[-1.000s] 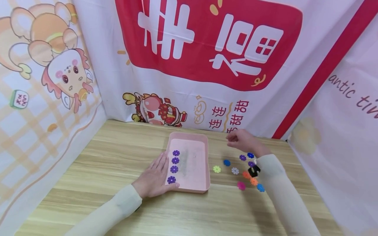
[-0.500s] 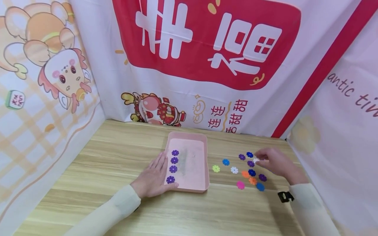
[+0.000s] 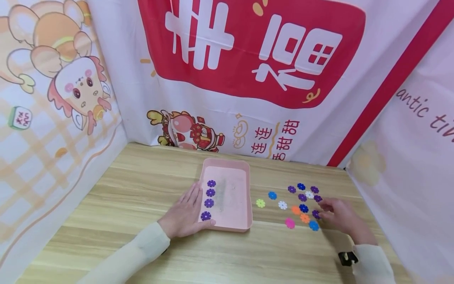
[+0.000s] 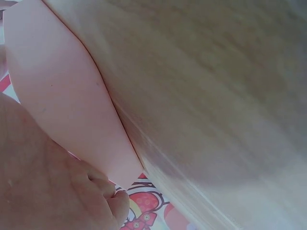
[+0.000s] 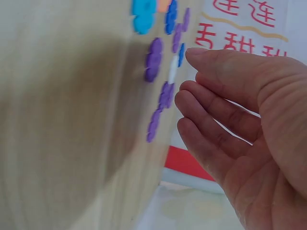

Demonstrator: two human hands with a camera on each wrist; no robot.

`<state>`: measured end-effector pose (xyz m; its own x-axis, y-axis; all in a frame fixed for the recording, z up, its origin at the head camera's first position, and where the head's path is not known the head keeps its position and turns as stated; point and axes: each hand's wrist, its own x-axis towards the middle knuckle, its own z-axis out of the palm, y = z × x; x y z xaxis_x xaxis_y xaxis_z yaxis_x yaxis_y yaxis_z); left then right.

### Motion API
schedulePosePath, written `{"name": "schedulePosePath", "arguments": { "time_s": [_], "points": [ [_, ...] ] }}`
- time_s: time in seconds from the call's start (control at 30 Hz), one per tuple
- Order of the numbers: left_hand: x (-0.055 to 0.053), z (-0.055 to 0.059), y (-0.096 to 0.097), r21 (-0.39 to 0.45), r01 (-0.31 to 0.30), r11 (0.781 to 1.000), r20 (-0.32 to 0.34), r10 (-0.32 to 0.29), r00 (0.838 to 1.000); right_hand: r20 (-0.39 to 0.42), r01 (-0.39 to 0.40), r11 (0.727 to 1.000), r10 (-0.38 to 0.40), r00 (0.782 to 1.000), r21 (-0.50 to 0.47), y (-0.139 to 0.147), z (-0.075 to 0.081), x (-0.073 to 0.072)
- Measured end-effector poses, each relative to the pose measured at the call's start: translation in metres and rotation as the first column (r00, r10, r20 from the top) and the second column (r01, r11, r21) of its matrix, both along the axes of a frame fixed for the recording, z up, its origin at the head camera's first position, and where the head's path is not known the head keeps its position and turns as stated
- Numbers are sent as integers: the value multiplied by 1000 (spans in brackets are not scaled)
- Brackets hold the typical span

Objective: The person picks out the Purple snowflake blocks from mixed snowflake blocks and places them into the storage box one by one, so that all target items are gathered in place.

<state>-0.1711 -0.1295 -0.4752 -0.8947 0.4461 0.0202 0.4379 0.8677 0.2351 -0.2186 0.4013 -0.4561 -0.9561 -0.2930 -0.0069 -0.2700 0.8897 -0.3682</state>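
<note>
My left hand (image 3: 184, 215) rests on the left side of a pink tray (image 3: 232, 199), fingers straight along the rim and thumb over the near left corner. Inside the tray, several purple snowflake discs (image 3: 209, 203) stand in a column by the left wall. My right hand (image 3: 344, 219) is at the right edge of a loose group of snowflake discs, beside a purple disc (image 3: 316, 214). In the right wrist view its fingers (image 5: 211, 139) curve loosely and hold nothing; a purple disc (image 5: 153, 60) lies on the table ahead of the thumb.
Scattered right of the tray are yellow-green (image 3: 260, 203), pink (image 3: 289, 223), orange (image 3: 304, 218), white (image 3: 282, 205) and blue discs (image 3: 313, 225). A printed curtain (image 3: 227, 130) hangs along the table's back edge, with cloth walls at both sides.
My right hand has come from the table's back, over the discs, to their right side, uncovering purple and white ones. The left hand and the tray have stayed put.
</note>
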Motion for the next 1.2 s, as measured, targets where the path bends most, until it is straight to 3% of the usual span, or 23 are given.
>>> {"name": "schedulePosePath", "arguments": {
  "time_s": [0.17,0.37,0.57,0.77,1.0,1.2],
  "points": [
    [-1,1,0,0,-4,1000,7,4,1000,50,4,1000,-4,999,-13,6,-12,-3],
    [-1,0,-1,4,-5,1000,12,5,1000,77,12,999,-15,997,43,5,-16,-7],
    [-1,1,-1,2,-4,1000,4,4,1000,82,-13,994,4,997,110,-5,-10,-13],
    [-2,2,1,0,0,1000,8,0,1000,91,-37,993,27,996,115,-7,-6,-20],
    [-2,3,1,-1,7,1000,8,-7,1000,133,-57,994,44,990,90,-5,-1,-26],
    [-2,2,0,-2,4,1000,20,-4,1000,218,-86,991,62,974,104,-5,9,-37]
  ]
}}
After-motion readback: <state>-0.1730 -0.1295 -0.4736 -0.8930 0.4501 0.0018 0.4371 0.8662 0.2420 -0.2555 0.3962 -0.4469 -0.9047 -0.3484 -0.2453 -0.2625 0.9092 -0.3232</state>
